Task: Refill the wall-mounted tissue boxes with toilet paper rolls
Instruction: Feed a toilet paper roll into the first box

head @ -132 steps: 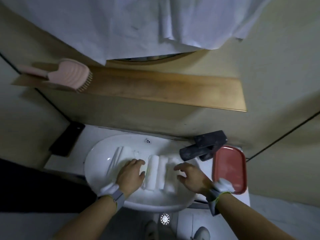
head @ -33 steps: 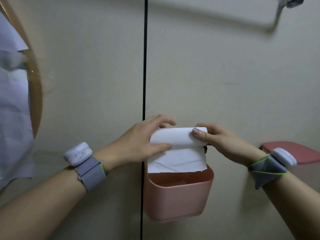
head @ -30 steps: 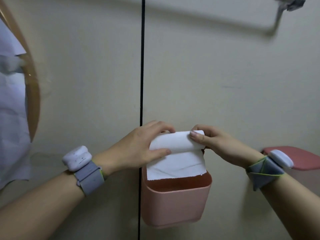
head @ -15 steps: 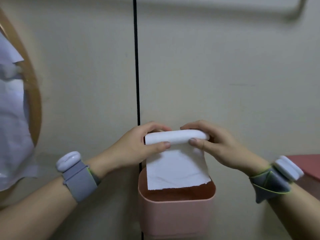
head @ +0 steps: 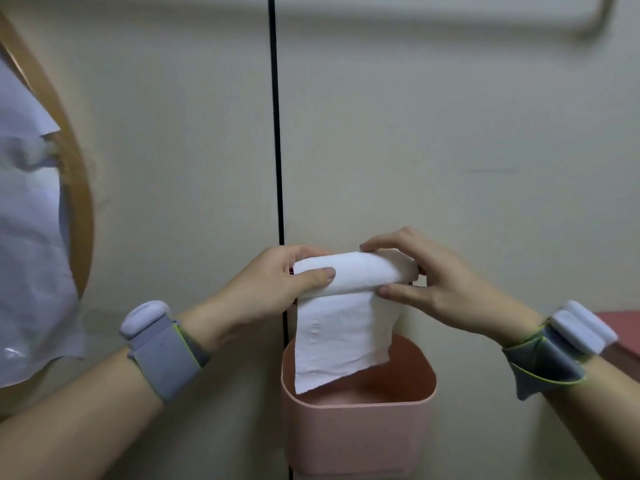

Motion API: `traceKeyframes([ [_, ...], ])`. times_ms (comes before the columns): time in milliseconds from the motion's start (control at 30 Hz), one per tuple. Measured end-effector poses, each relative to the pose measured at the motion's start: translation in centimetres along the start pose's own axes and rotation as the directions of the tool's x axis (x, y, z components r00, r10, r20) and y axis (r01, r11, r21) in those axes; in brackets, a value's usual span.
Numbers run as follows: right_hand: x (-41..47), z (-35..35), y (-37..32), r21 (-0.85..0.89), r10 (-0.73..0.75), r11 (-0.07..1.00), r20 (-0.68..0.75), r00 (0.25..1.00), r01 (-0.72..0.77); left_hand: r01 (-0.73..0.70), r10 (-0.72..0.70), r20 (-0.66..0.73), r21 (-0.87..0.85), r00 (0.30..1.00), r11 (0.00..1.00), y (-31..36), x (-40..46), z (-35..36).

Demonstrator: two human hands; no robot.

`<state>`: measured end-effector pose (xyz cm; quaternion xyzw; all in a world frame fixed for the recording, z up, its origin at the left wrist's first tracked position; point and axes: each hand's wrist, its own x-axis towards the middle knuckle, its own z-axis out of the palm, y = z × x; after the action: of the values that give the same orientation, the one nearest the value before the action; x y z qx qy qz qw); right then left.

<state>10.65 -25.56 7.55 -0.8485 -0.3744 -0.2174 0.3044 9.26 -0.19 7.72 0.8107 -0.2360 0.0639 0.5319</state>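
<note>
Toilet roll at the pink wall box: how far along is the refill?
Done: the toilet roll has been brought up over the pink wall box. In hand: the left hand and right hand hold it by its ends, lying sideways, with a loose sheet hanging down to the rim. Left: the roll is not in the box yet; the part of the inside that shows holds no roll. A second pink edge shows far right; unclear what it is.

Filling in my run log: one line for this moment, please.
left hand: grips toilet paper roll | right hand: grips roll | loose sheet hangs into pink wall box | roll above box
</note>
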Motion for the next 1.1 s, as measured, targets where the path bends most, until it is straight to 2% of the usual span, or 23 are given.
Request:
traceKeyframes([
  [33,0.1,0.0,0.0,0.009,0.009,1.0,-0.003,1.0,-0.009,-0.021,0.02,0.011,0.019,1.0,1.0,0.1,0.0,-0.1],
  [100,0.2,-0.1,0.0,0.038,0.046,0.998,0.002,0.999,-0.046,-0.113,0.115,0.001,0.183,0.993,0.977,0.1,0.1,-0.2],
  [200,0.2,-0.4,-0.3,0.171,0.134,0.975,0.054,0.99,-0.141,-0.301,0.322,0.03,0.447,0.946,0.842,-0.2,0.1,-0.4],
  [300,0.2,-0.7,-0.7,0.26,0.188,0.945,0.067,0.98,-0.199,-0.382,0.428,0.055,0.562,0.902,0.733,-0.4,0.2,-0.4],
  [367,0.2,-0.7,-0.8,0.243,0.212,0.946,0.036,0.977,-0.215,-0.337,0.393,0.015,0.544,0.919,0.769,-0.1,0.2,-0.3],
  [433,0.3,-0.8,-0.8,0.14,0.193,0.972,-0.029,0.981,-0.188,-0.255,0.304,-0.035,0.458,0.952,0.852,0.2,0.5,0.0],
  [533,0.2,-1.2,-0.9,-0.055,0.064,0.996,-0.073,0.995,-0.068,-0.147,0.173,-0.071,0.285,0.982,0.947,0.7,1.0,0.2],
  [600,0.3,-1.3,-0.9,-0.108,0.002,0.994,-0.077,0.997,-0.01,-0.11,0.116,-0.04,0.124,0.992,0.986,1.1,1.1,0.1],
  [667,0.5,-1.3,-0.9,-0.1,-0.003,0.995,-0.076,0.997,-0.004,-0.113,0.114,-0.022,0.042,0.993,0.993,1.3,1.1,0.0],
  [733,0.6,-1.4,-0.9,-0.062,0.022,0.998,-0.069,0.997,-0.026,-0.175,0.179,-0.036,0.083,0.983,0.981,1.3,1.3,-0.2],
  [800,0.6,-1.5,-0.9,-0.028,0.065,0.997,-0.058,0.996,-0.067,-0.272,0.287,-0.045,0.21,0.957,0.939,1.3,1.4,-0.4],
  [867,0.7,-1.8,-1.0,0.018,0.119,0.993,-0.03,0.992,-0.118,-0.375,0.4,0.004,0.357,0.916,0.856,1.4,1.4,-0.8],
  [933,0.9,-2.1,-1.3,0.134,0.165,0.977,0.026,0.986,-0.167,-0.483,0.511,0.106,0.529,0.853,0.698,1.6,1.7,-1.5],
  [1000,1.3,-2.5,-1.6,0.215,0.162,0.962,0.042,0.986,-0.167,-0.537,0.567,0.176,0.622,0.805,0.57,2.1,2.1,-2.1],
  [1067,1.7,-2.8,-2.0,0.263,0.156,0.953,-0.005,0.988,-0.149,-0.544,0.594,0.167,0.643,0.787,0.54,2.7,2.5,-2.4],
  [1100,1.9,-3.0,-2.1,0.263,0.154,0.955,-0.041,0.987,-0.138,-0.524,0.585,0.13,0.628,0.8,0.576,2.9,2.5,-2.4],
])
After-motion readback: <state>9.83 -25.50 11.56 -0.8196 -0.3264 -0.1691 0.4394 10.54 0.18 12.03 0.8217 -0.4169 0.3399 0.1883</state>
